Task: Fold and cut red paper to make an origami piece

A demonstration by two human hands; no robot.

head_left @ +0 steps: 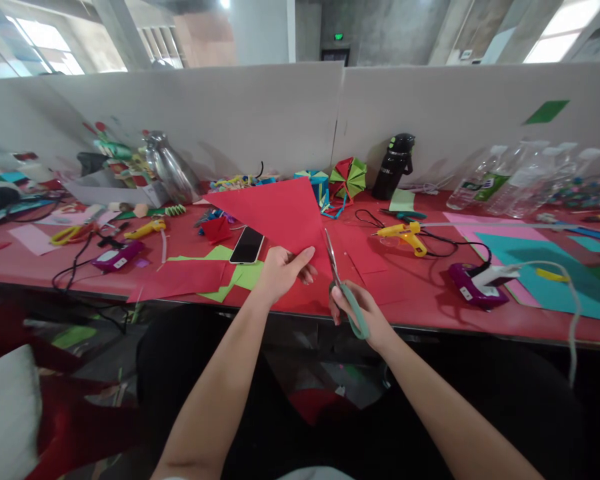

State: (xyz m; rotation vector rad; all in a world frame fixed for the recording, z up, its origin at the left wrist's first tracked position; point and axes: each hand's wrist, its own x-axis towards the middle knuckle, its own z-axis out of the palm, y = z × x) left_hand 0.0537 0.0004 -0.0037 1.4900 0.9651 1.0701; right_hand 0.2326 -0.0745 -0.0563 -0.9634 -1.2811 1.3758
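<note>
My left hand (289, 272) pinches the lower edge of a red sheet of paper (285, 213), thumb on top, holding it raised above the table. In my right hand (357, 307) is a pair of scissors (356, 310) with green handles, my fingers around the grips. The blades point up and away, close beside the right edge of the paper; whether they touch it I cannot tell. Under and behind the hands lie more red paper pieces (365, 257). A phone (247, 245) rests on light green paper (250, 275) to the left of my left hand.
Yellow glue guns lie on the right (403, 235) and left (147, 229), with cables running to purple power sockets (477, 283). A black bottle (394, 167), a metal jug (167, 167) and clear plastic bottles (523, 177) stand along the partition (260, 120). Teal sheets (550, 267) lie right.
</note>
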